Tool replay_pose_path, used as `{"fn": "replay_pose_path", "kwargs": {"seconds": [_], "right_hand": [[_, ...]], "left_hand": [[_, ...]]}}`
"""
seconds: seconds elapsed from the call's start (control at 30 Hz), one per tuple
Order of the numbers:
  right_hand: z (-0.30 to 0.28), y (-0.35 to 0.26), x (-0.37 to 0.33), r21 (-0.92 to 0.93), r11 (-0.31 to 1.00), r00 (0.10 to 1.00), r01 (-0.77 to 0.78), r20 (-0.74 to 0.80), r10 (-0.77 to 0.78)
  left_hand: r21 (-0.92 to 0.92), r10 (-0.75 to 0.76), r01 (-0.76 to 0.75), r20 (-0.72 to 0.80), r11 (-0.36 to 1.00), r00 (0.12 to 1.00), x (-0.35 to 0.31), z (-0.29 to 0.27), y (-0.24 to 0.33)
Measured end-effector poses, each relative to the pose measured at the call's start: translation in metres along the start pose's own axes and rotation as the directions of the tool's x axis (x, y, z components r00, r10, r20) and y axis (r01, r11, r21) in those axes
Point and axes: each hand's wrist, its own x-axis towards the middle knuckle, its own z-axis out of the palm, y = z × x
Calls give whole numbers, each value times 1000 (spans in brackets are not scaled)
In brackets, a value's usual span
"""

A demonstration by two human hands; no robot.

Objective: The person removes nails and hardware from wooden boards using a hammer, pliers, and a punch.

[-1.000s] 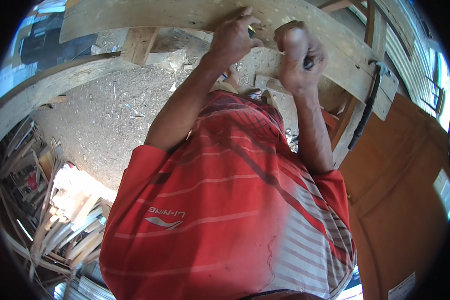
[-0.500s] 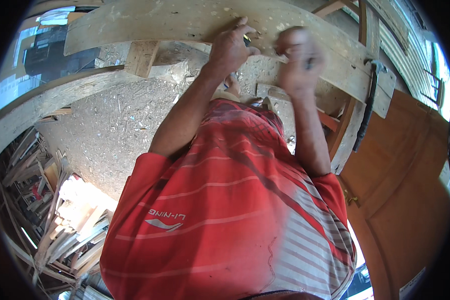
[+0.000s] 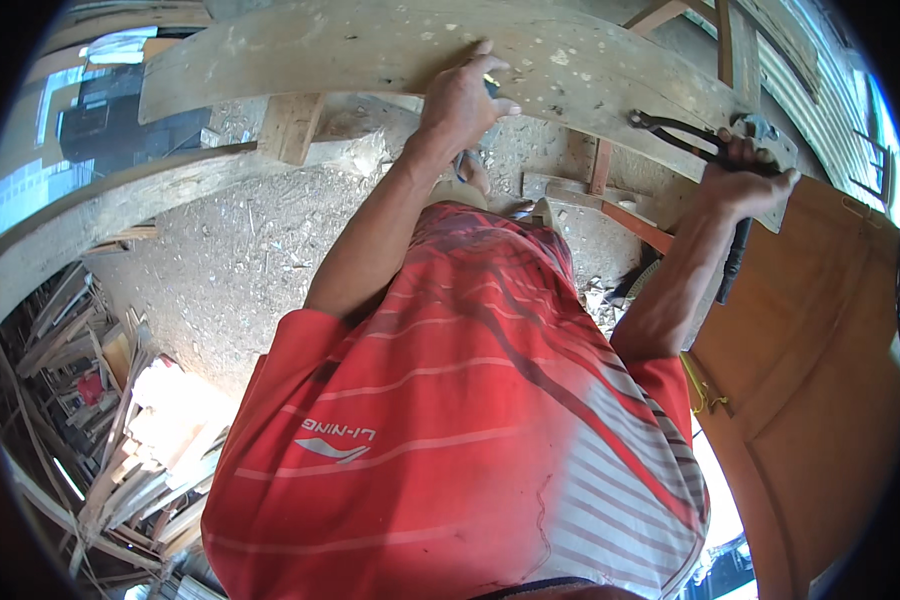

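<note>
My left hand [image 3: 462,102] rests on the pale, speckled wooden board [image 3: 300,50], index finger stretched over its face and thumb out at the near edge. Between them shows part of a small dark and yellow thing [image 3: 491,86], mostly covered by the fingers. Over the board's right end, my right hand [image 3: 745,178] is closed on the handles of black pincers [image 3: 675,128], whose head points left. A hammer [image 3: 735,262] lies across that end, right by the hand; its metal head shows beyond the fingers and its dark grip hangs past the near edge.
A second timber beam [image 3: 120,185] runs at the left, joined by a short wooden block [image 3: 290,128]. Scrap wood [image 3: 160,480] lies heaped at lower left. A brown panel [image 3: 820,380] stands at the right. Shavings litter the ground [image 3: 230,240] below.
My right hand has swung from beside the left hand to the board's right end by the hammer, and the pincers now show plainly in it. The left hand has stayed nearly still.
</note>
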Motion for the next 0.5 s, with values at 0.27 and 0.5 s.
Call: {"fn": "replay_pose_path", "kwargs": {"seconds": [0.27,0.5], "right_hand": [[-5,-5,-21,177,974,963,141,206,-177],[-44,-18,-38,-375,927,989,-6,-137,-49]], "left_hand": [[-9,-32,32,59,999,998,-7,-2,3],[276,145,-184,157,943,977,-23,11,26]]}}
